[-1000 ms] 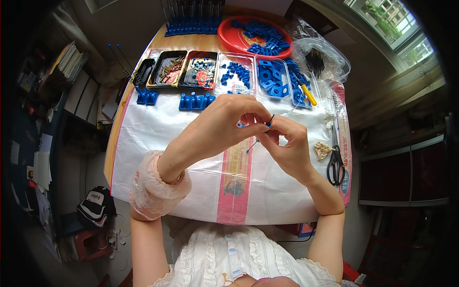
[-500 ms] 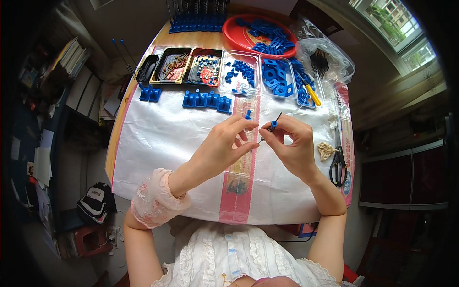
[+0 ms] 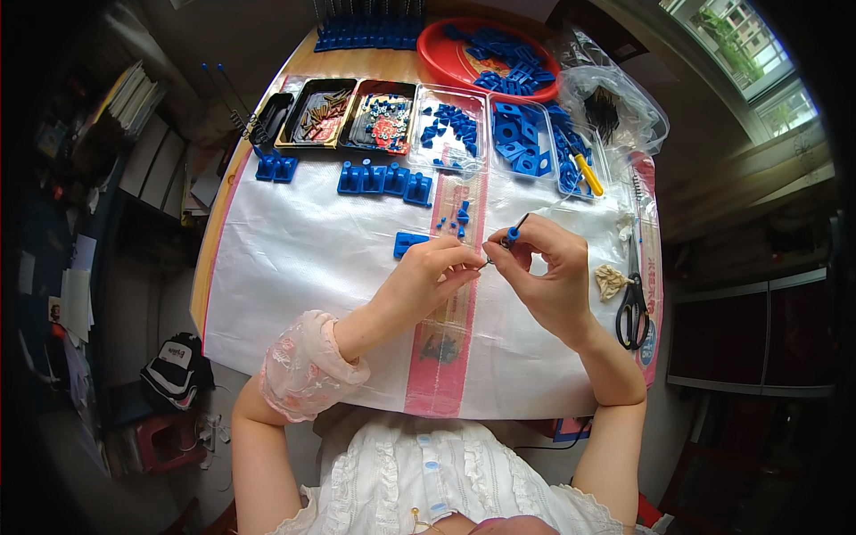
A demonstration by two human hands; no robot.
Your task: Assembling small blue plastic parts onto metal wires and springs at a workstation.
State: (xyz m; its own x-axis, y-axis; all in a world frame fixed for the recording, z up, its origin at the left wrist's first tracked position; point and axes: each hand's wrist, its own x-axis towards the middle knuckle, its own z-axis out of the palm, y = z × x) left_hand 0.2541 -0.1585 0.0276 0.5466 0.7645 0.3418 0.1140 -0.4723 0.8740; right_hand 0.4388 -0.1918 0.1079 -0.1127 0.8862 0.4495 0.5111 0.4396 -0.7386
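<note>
I see my right hand (image 3: 551,281) pinching a small blue piece on a thin metal rod (image 3: 514,234) above the white sheet (image 3: 303,259). My left hand (image 3: 426,283) pinches narrowly at the rod's lower end, perhaps on a tiny part I cannot make out, with a blue block (image 3: 409,242) lying just beyond it.

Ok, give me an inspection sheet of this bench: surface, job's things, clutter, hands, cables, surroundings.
Surface: white woven sheet over a wooden table.
Job's things: small blue part on a thin rod; loose blue block lying nearby.
Clutter: row of trays with parts, red dish of blue pieces, scissors, crumpled scrap, plastic bag.
Hands: left hand pinching at the rod's lower end; right hand in a pinch grip on the rod.
Cables: nothing seen.
Surroundings: shelves left, window upper right, bag on floor.
</note>
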